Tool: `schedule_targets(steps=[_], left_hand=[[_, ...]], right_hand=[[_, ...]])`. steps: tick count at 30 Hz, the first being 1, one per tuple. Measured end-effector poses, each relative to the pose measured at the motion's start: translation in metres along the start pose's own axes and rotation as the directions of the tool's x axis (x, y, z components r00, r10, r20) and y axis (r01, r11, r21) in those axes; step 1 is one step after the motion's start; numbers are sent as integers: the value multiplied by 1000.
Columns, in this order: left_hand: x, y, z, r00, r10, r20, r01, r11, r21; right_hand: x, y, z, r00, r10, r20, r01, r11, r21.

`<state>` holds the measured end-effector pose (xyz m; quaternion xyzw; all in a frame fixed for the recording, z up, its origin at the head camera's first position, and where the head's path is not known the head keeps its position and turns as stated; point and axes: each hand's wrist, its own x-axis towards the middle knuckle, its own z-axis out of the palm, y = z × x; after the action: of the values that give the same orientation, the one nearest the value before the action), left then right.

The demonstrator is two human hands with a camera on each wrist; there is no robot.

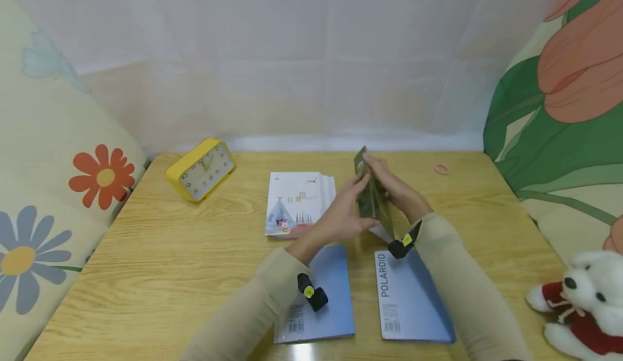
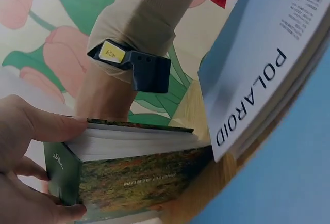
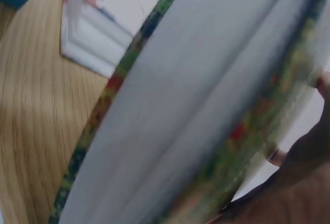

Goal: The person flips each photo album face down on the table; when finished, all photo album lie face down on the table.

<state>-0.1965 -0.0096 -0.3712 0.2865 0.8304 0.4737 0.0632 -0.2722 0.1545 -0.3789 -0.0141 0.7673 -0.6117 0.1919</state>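
Observation:
A green photo album (image 1: pixel 372 196) with a leafy picture cover is held up on its edge over the table, both hands on it. My left hand (image 1: pixel 346 213) grips it from the left; in the left wrist view the thumb and fingers (image 2: pixel 69 211) pinch it by the green spine (image 2: pixel 59 167). On its other side, my right hand (image 1: pixel 396 185) holds the cover, its thumb partly hidden. In the right wrist view the album's white pages (image 3: pixel 170 105) show between slightly parted covers, and the right hand (image 3: pixel 294 182) lies along one cover, blurred.
Two blue POLAROID albums (image 1: pixel 413 301) (image 1: pixel 331 296) lie near the front edge. Left of the hands is a stack of white albums (image 1: pixel 292 204) with a tent picture. A yellow clock (image 1: pixel 204 169), a pink ring (image 1: pixel 441 169) and a white plush toy (image 1: pixel 591 301) are farther out.

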Motion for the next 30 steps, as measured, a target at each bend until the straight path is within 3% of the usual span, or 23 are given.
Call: schedule_targets(steps=[6, 14, 24, 28, 30], left_hand=[[11, 14, 8, 997, 42, 61, -48, 993, 111], [26, 20, 17, 988, 131, 81, -142, 978, 152], [30, 12, 28, 984, 124, 129, -151, 962, 229], [30, 11, 30, 991, 100, 85, -115, 975, 189], [29, 9, 33, 996, 88, 30, -91, 989, 118]], right_hand=[[-7, -3, -9, 999, 12, -36, -8, 993, 120], [-12, 4, -24, 998, -41, -49, 55, 946, 320], [-15, 26, -30, 997, -14, -76, 41, 934, 354], [-15, 27, -34, 997, -34, -74, 55, 949, 311], [-15, 23, -37, 993, -42, -114, 68, 971, 229]])
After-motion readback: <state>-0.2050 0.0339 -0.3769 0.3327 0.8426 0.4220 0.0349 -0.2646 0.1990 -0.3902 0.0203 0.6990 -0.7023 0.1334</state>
